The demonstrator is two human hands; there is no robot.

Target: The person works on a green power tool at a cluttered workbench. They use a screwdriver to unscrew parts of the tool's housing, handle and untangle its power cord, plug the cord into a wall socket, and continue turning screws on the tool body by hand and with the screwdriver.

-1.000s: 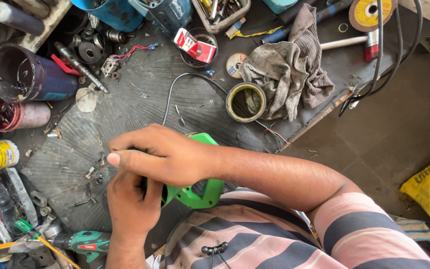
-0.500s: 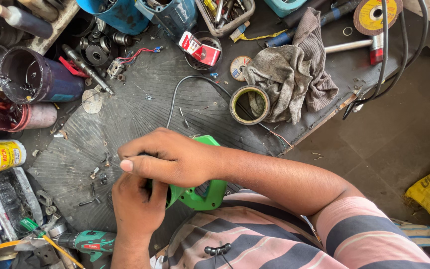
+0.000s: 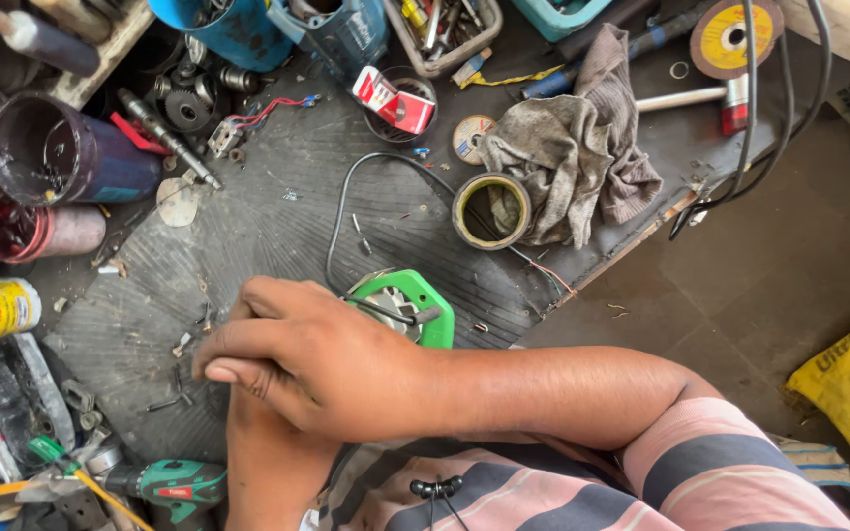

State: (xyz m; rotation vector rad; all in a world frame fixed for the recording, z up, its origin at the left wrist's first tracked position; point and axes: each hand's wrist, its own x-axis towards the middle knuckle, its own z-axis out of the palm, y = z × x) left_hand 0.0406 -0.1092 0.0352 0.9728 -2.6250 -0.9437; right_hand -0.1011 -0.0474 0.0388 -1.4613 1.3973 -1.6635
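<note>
Hands overlap beside the tape roll (image 3: 491, 209): the right hand (image 3: 317, 364) lies curled over the left hand (image 3: 273, 462), whose grip is hidden, clasping the green power-tool housing (image 3: 415, 305). Best to press it firmly onto the ribbed mat (image 3: 277, 226).

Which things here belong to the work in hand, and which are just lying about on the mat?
In hand:
right hand over the green tool housing
left hand beneath it
black cord running from the housing

Lying about:
tape roll
grey rag
green drill
dark tin
cutting disc
</note>
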